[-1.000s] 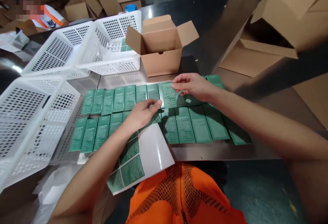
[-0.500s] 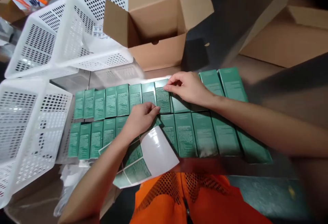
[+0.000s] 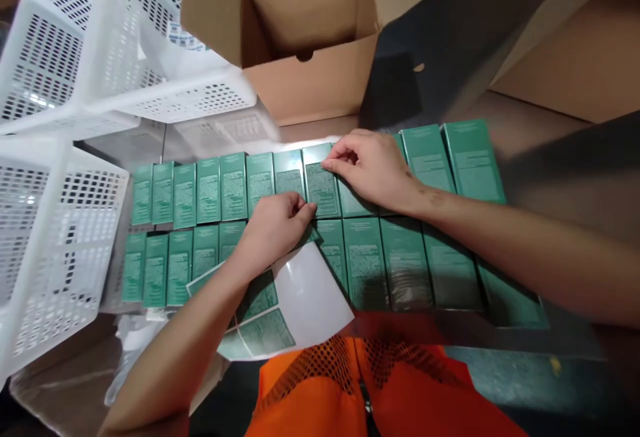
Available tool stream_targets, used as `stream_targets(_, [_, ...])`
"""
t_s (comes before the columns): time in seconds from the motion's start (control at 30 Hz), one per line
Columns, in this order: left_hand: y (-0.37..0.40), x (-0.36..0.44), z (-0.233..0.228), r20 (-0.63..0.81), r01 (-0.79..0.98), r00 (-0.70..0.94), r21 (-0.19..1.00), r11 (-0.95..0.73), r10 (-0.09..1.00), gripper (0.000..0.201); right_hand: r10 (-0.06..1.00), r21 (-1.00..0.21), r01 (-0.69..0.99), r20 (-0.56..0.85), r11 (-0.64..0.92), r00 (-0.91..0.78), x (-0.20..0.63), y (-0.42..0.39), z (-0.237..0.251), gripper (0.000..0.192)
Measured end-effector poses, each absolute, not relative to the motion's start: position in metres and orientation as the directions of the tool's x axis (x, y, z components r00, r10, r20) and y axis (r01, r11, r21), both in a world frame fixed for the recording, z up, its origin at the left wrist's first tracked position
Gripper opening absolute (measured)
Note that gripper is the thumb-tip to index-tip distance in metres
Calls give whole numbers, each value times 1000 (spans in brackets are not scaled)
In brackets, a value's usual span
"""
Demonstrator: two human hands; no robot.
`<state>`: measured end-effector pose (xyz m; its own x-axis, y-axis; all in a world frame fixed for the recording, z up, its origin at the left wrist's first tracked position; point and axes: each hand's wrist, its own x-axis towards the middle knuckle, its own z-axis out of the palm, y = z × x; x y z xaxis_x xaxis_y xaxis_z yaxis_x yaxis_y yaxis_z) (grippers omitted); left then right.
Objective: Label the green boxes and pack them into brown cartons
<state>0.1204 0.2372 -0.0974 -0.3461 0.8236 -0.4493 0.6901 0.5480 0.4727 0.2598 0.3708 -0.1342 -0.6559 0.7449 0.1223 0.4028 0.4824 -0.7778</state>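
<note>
Two rows of upright green boxes (image 3: 209, 190) stand side by side in front of me. My right hand (image 3: 367, 169) is closed in a pinch at the upper right corner of a printed clear label (image 3: 323, 188) on a back-row box. Just left of and below it, my left hand (image 3: 275, 227) is closed, thumb against bent fingers, with the sticker sheet (image 3: 313, 297) under it. The sheet's upper edge is hidden by that hand, and its bare white backing curls over the front-row boxes. Several green-printed labels remain on the sheet's left part.
An open cardboard box (image 3: 313, 84) stands behind the rows. White perforated baskets (image 3: 170, 100) sit at the back left, and another white basket (image 3: 65, 250) is at the left. Crumpled clear plastic (image 3: 133, 350) lies front left. More cardboard (image 3: 575, 57) is at the right.
The view has shifted slightly closer to the boxes. Both hands stay almost in place, the right still at the label's corner and the left above the sticker sheet.
</note>
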Motion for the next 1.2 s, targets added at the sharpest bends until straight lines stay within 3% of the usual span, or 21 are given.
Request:
stream_targets(0.27, [245, 120, -94, -427, 805, -298, 368, 465, 854, 31, 747, -749, 406, 175, 524, -641, 259, 367, -141, 11])
stream_targets(0.4, [240, 116, -89, -438, 848, -260, 322, 421, 860, 30, 770, -713, 455, 186, 533, -610, 256, 366, -138, 27])
stream_targets(0.5, [225, 117, -80, -351, 818, -279, 401, 413, 894, 29, 766, -654, 528, 125, 542, -630, 249, 369, -133, 38])
stream_targets(0.63, [193, 123, -65, -64, 683, -465, 609, 404, 883, 41, 755, -612, 581, 39, 536, -655, 244, 367, -119, 48])
stream_targets(0.77, [162, 137, -61, 202, 615, -646, 710, 345, 736, 44, 699, -811, 431, -38, 396, -714, 261, 324, -91, 32])
stream_targets(0.87, [150, 150, -63, 279, 582, -689, 764, 281, 668, 44, 640, -868, 240, 111, 435, -761, 282, 271, -70, 27])
stream_targets(0.93, [147, 157, -64, 242, 511, -697, 828, 230, 675, 49, 631, -800, 185, 283, 570, -722, 293, 242, -65, 16])
stream_targets(1.03, [146, 160, -66, 62, 294, -658, 939, 180, 751, 53, 549, -544, 221, 568, 810, -613, 303, 223, -70, 5])
stream_targets(1.1, [145, 157, -65, -67, 122, -579, 978, 168, 812, 46, 392, -301, 251, 710, 920, -585, 307, 221, -80, 12])
stream_targets(1.2, [138, 150, -65, -218, -82, -429, 976, 203, 876, 43, 128, -8, 205, 804, 979, -581, 312, 213, -97, 15])
